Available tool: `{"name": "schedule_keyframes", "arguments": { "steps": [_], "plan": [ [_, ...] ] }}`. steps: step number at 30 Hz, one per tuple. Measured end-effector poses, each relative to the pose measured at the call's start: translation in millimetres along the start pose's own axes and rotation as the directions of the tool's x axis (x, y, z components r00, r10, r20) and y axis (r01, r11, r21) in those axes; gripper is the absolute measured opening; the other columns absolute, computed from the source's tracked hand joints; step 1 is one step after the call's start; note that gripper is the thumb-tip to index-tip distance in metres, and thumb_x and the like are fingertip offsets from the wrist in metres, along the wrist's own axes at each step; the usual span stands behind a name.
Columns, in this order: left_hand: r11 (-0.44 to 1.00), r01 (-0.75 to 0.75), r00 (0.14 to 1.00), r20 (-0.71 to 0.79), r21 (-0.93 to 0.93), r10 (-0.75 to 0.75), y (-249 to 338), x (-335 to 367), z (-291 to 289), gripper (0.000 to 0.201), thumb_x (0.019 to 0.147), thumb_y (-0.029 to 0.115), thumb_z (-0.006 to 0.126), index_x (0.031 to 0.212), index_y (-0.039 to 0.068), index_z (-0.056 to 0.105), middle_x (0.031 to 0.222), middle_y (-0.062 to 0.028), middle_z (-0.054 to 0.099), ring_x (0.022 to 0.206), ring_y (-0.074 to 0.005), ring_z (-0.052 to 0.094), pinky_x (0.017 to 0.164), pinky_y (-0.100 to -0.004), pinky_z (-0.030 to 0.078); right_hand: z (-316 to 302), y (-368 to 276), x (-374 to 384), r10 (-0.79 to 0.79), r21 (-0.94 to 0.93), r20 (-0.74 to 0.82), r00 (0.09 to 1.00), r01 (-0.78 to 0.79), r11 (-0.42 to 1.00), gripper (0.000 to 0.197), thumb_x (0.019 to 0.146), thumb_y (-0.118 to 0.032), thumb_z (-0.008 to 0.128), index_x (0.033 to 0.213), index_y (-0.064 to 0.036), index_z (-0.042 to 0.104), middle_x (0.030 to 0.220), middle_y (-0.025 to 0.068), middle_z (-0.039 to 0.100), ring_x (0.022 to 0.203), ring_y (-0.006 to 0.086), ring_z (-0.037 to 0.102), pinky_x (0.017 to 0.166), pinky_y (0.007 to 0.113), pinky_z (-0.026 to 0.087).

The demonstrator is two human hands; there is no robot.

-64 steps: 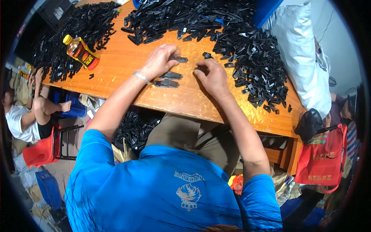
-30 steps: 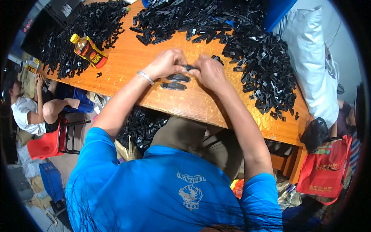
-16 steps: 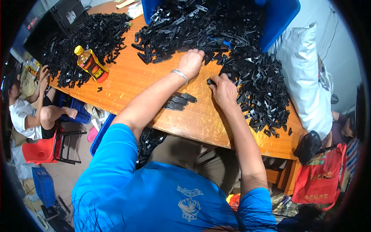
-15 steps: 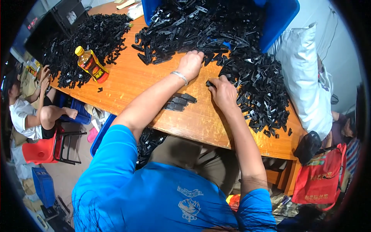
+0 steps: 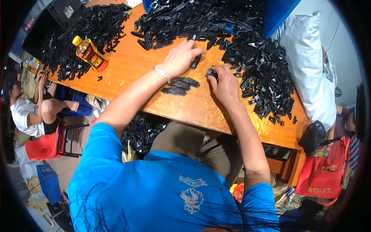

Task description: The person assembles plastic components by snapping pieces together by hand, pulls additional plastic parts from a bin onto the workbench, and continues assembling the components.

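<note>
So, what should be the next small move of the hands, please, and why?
Probably, bring the small black piece in the right hand to the long black piece at the left hand: these two are near but apart, while three black parts lie side by side on the table.

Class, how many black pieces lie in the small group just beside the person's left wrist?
3: the front piece, the middle piece and the back right piece. The left forearm may hide more.
</note>
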State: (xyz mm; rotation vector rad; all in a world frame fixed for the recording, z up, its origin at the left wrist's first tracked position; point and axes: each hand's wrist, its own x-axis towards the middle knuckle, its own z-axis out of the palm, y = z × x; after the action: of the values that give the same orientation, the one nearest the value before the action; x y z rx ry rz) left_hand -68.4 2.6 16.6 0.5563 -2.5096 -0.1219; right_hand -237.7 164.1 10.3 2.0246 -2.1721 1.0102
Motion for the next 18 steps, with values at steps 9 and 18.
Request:
{"name": "schedule_keyframes", "arguments": {
  "steps": [9,18],
  "plan": [
    [0.986,0.079,0.98,0.194,-0.149,-0.05,-33.5,-21.6,6.2,0.021,0.084,0.014,0.082,0.104,0.009,0.077,0.109,-0.0097,0.068,0.109,-0.032,0.063,0.093,-0.0424,0.054,24.5,-3.1,13.7,0.041,0.032,0.039,0.998,-0.042,0.999,0.023,0.088,-0.017,0.081,0.106,-0.0024,0.077,0.102,0.0185,0.068,0.089,0.0409,0.07,0.077,0.049,0.057],
    [0.937,0.173,0.983,0.109,-0.303,-0.146,-33.8,-37.3,10.2,0.023,0.082,0.007,0.086,0.1,0.001,0.073,0.1,-0.0115,0.069,0.101,-0.0315,0.066,0.089,-0.0415,0.053,34.2,2.0,36.7,-0.024,-0.003,0.061,0.998,0.024,1.0,0.012,0.088,-0.015,0.079,0.098,-0.0069,0.08,0.097,0.0157,0.068,0.087,0.0384,0.071,0.075,0.049,0.056]
  ]
}}
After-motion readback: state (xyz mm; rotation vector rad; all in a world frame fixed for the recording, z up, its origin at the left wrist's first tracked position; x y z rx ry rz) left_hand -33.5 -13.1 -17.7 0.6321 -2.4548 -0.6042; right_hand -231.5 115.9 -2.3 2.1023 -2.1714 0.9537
